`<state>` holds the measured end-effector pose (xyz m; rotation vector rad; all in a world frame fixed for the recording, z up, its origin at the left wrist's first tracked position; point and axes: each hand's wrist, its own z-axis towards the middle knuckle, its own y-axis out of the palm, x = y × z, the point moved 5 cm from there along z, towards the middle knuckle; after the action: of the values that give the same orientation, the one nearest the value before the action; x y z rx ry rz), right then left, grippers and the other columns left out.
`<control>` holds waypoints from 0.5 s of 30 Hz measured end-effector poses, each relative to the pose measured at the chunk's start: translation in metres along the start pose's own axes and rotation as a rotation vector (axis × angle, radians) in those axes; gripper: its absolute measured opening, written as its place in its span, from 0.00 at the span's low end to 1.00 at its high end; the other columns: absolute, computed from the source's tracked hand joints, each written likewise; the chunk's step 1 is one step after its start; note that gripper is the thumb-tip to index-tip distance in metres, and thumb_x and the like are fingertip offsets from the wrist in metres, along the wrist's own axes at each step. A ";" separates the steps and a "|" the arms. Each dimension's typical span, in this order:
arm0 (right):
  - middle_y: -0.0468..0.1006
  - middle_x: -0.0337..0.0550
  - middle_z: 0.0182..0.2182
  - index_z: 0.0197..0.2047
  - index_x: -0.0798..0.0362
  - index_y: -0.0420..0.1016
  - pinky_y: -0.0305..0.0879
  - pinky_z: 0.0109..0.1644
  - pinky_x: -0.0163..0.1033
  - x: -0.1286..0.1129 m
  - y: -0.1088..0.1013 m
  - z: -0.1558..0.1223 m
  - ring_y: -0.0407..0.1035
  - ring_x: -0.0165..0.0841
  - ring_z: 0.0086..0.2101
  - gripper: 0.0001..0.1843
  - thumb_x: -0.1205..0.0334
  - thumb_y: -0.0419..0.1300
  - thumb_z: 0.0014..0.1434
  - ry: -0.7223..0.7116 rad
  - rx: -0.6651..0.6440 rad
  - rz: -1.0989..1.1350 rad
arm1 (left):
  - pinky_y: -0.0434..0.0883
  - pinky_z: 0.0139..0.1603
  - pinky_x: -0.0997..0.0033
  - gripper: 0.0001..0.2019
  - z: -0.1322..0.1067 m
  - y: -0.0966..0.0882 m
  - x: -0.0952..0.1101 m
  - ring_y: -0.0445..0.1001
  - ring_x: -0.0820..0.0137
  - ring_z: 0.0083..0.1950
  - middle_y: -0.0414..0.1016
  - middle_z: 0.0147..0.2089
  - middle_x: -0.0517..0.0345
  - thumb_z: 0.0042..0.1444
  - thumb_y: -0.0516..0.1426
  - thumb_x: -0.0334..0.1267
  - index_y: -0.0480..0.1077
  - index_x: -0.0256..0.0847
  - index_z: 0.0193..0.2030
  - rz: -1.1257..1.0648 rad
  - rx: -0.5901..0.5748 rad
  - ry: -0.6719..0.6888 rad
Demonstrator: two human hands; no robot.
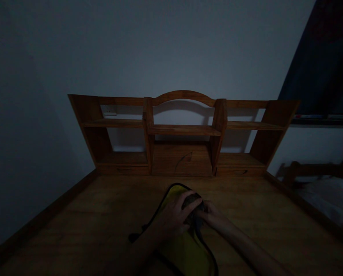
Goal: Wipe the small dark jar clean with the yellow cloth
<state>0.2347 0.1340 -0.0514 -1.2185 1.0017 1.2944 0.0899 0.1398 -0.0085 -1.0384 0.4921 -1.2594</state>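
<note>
On the wooden desk lies a yellow-green fabric piece with black edging, perhaps a bag or pouch; the dim light hides its exact kind. A dark, rounded bundle rests at its upper right side. My left hand reaches over from the left, its fingers curled across the top of this bundle. From the right, my right hand meets the bundle's side, with fingers bent inward and their tips hidden. A short black strap end sticks out at the left of the fabric.
A wooden desk shelf with several compartments stands along the back against the wall. Raised side rails border the desk. Beyond the right rail are a dark wooden piece and pale bedding or plastic. A wall socket shows behind the shelf.
</note>
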 end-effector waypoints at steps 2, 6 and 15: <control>0.74 0.38 0.26 0.32 0.56 0.77 0.62 0.32 0.33 -0.001 -0.003 -0.001 0.66 0.31 0.27 0.11 0.56 0.63 0.53 -0.013 0.026 -0.044 | 0.65 0.60 0.53 0.47 0.000 0.000 0.001 0.57 0.56 0.65 0.45 0.69 0.48 0.44 0.59 0.24 0.44 0.52 0.69 0.006 -0.029 0.021; 0.68 0.35 0.20 0.25 0.57 0.74 0.56 0.26 0.32 -0.006 -0.009 -0.003 0.62 0.29 0.23 0.19 0.49 0.61 0.55 -0.041 0.155 -0.167 | 0.63 0.62 0.51 0.49 0.002 -0.001 0.001 0.54 0.55 0.67 0.44 0.69 0.49 0.43 0.61 0.22 0.43 0.53 0.69 -0.077 0.026 -0.017; 0.76 0.41 0.27 0.32 0.57 0.77 0.63 0.30 0.35 -0.012 -0.018 -0.004 0.69 0.36 0.29 0.19 0.47 0.59 0.57 -0.072 0.268 -0.202 | 0.58 0.67 0.55 0.47 0.005 0.004 0.004 0.49 0.61 0.69 0.45 0.68 0.50 0.48 0.60 0.23 0.39 0.51 0.69 -0.297 0.033 -0.144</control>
<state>0.2518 0.1300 -0.0382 -1.0314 0.9404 1.0038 0.0974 0.1380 -0.0081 -1.1956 0.2105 -1.4346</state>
